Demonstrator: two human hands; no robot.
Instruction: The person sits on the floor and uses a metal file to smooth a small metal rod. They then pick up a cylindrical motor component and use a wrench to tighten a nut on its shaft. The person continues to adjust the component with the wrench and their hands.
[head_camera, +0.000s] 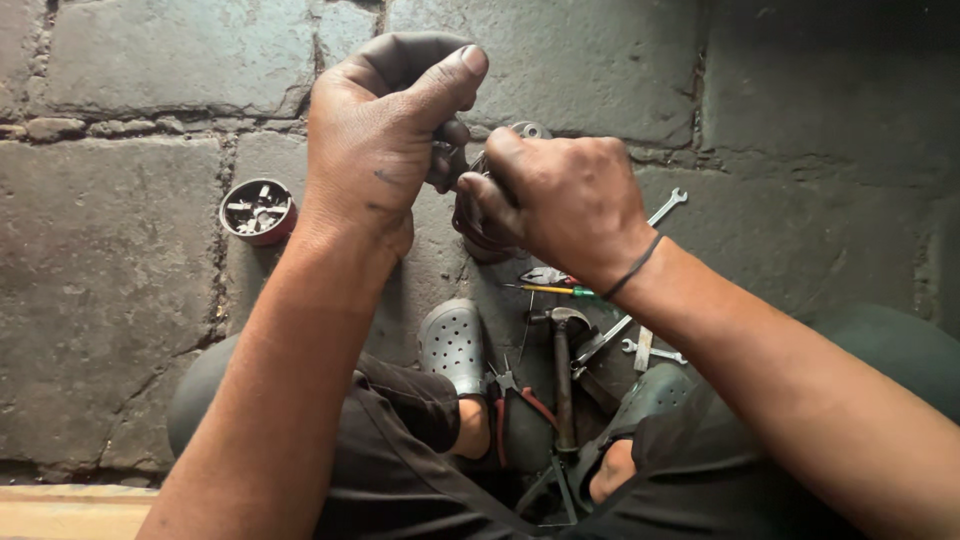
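Landmark: the hammer (563, 370) lies on the stone floor (110, 260) between the person's 2 feet, handle pointing toward the body.

Left hand: the left hand (385, 135) is raised well above the hammer, fingers clenched into a fist around something small, thumb pressed over the top, apparently to brace it.

Right hand: the right hand (565, 200) sits just right of the left and touches it, fingers curled and gripping a dark metal part (475, 225); a black band circles the wrist.

Held part: the dark metal part is up off the floor between both hands, above the hammer's head; a round grey piece (528, 130) shows just past the knuckles. Its full shape is hidden by the fingers. Both hands seem to hold it so 1 steadies while the other works.

Near the hammer: a yellow-and-green screwdriver (550, 290) lies just above its head, red-handled pliers (515, 395) to its left, an open-end wrench (668, 207) up to its right, a smaller spanner (652, 352) beside it on the right.

Far left of the hammer: a round tin (257, 210) of small metal bits.

Obstruction: grey perforated clogs (452, 345) and the forearms cover part of the tool pile.
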